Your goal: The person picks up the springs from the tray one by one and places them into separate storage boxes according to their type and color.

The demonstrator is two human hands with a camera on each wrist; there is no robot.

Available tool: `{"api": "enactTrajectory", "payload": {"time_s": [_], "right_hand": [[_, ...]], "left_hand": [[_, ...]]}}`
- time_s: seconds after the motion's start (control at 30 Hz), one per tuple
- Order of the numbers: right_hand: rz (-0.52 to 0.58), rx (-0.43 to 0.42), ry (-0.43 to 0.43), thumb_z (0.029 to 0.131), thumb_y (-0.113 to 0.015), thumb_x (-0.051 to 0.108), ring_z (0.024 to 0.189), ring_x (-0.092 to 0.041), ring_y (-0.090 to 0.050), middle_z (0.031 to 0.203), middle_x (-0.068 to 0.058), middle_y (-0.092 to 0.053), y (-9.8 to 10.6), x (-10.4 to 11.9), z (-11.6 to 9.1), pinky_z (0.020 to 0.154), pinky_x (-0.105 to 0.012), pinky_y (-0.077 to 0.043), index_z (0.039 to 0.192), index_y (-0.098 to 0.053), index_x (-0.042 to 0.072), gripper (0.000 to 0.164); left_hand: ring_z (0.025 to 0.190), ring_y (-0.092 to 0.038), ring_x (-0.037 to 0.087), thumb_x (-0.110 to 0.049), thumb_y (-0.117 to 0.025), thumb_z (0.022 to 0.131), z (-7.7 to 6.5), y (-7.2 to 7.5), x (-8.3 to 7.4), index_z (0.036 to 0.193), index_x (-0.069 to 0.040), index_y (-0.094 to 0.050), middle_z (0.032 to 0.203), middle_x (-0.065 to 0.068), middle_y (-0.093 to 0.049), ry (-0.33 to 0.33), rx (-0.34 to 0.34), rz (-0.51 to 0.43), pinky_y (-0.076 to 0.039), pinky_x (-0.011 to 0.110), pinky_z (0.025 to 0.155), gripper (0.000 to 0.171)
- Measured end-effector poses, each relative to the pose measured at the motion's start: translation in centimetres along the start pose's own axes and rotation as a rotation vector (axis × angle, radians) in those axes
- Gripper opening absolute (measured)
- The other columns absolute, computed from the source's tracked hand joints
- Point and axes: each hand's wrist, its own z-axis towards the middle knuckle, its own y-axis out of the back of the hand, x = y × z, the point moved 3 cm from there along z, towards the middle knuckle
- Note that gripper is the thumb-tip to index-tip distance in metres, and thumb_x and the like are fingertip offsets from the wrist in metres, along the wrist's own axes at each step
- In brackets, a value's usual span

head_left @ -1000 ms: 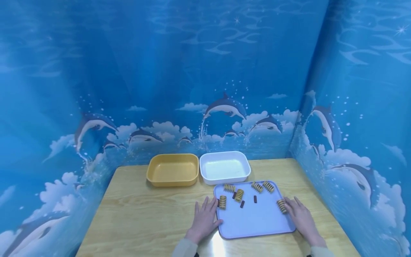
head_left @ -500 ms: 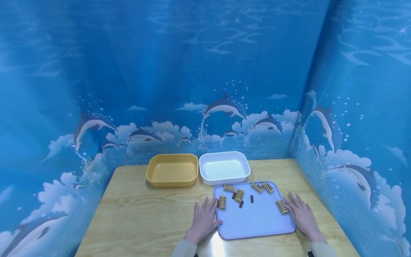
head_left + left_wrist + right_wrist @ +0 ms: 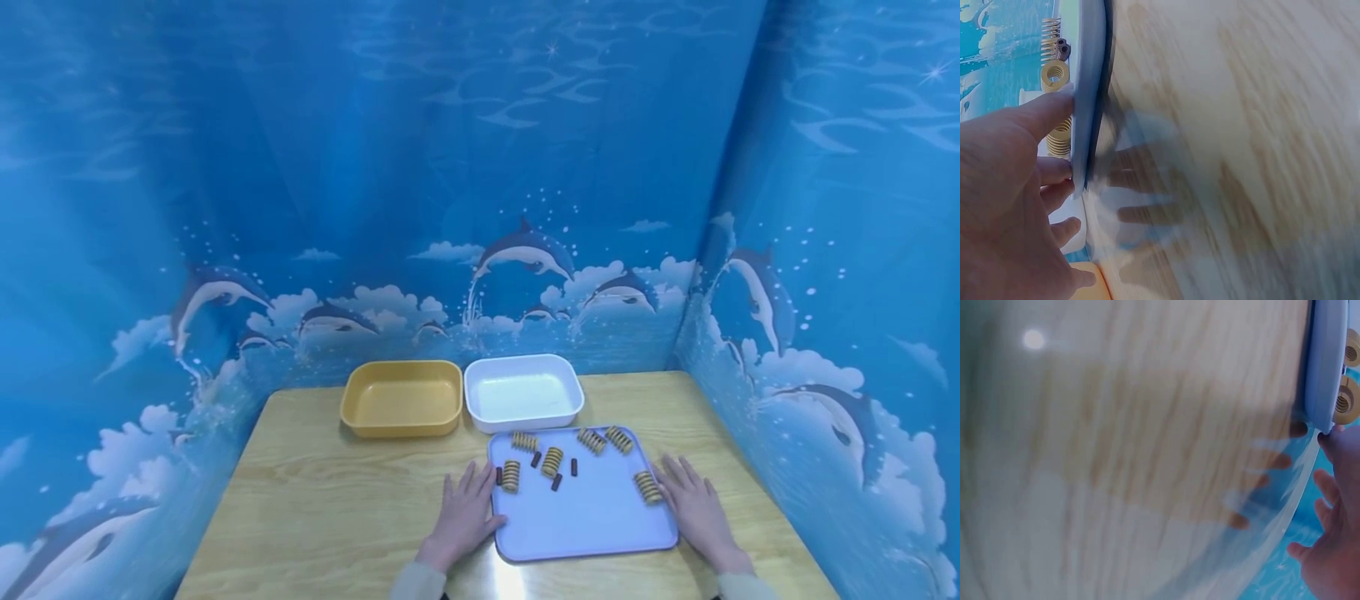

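A lavender tray (image 3: 585,533) lies on the wooden table between both hands. My left hand (image 3: 461,512) touches its left side, fingers stretched forward and thumb on the rim; the left wrist view shows the thumb and fingertips against the tray wall (image 3: 1088,81). At the right side, my right hand (image 3: 699,510) lies along the rim with fingers extended, beside a coil spring (image 3: 647,487). Several more coil springs (image 3: 552,462) are spread over the tray's far half and left side. Among them lie several small dark brown pieces (image 3: 574,467).
Behind the tray stand a white bin (image 3: 525,422) and, to its left, a mustard-yellow bin (image 3: 402,429). Bare wooden tabletop (image 3: 330,517) extends at left. A blue dolphin-print curtain (image 3: 420,167) surrounds the far and right sides.
The tray has shifted slightly left, and both hands have moved left with it. Inside, a dark brown piece and some springs have slid left across the tray. The bins stayed put.
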Motion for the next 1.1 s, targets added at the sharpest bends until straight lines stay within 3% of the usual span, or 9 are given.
{"api": "enactTrajectory", "payload": {"time_s": [0.33, 0.6, 1.1], "right_hand": [[-0.010, 0.005, -0.002, 0.101, -0.059, 0.016, 0.137, -0.050, -0.040, 0.146, -0.023, -0.052, -0.2, 2.0, 0.1, 0.103, -0.077, -0.034, 0.137, -0.062, 0.006, 0.038], [0.002, 0.006, 0.019, 0.102, -0.057, 0.016, 0.136, -0.049, -0.041, 0.147, -0.022, -0.050, -0.5, 3.0, 0.1, 0.104, -0.077, -0.032, 0.137, -0.061, 0.003, 0.038], [-0.029, 0.040, 0.045, 0.100, -0.059, 0.016, 0.137, -0.049, -0.042, 0.148, -0.023, -0.049, -0.5, 5.1, 0.4, 0.104, -0.075, -0.035, 0.140, -0.058, 0.002, 0.042]], "left_hand": [[0.149, -0.030, 0.040, -0.050, -0.067, 0.092, -0.8, 0.4, 1.1, 0.153, -0.004, -0.042, 0.161, 0.011, -0.038, 0.026, 0.004, -0.026, -0.020, 0.075, 0.114, 0.080], [0.148, -0.032, 0.039, -0.053, -0.068, 0.091, -1.2, 0.7, 1.8, 0.152, -0.004, -0.044, 0.161, 0.011, -0.039, 0.041, 0.009, 0.008, -0.022, 0.073, 0.114, 0.082], [0.149, -0.029, 0.039, -0.054, -0.063, 0.094, -1.9, 0.8, 3.6, 0.155, -0.006, -0.040, 0.162, 0.012, -0.036, 0.034, -0.006, 0.017, -0.020, 0.074, 0.114, 0.081]]}}
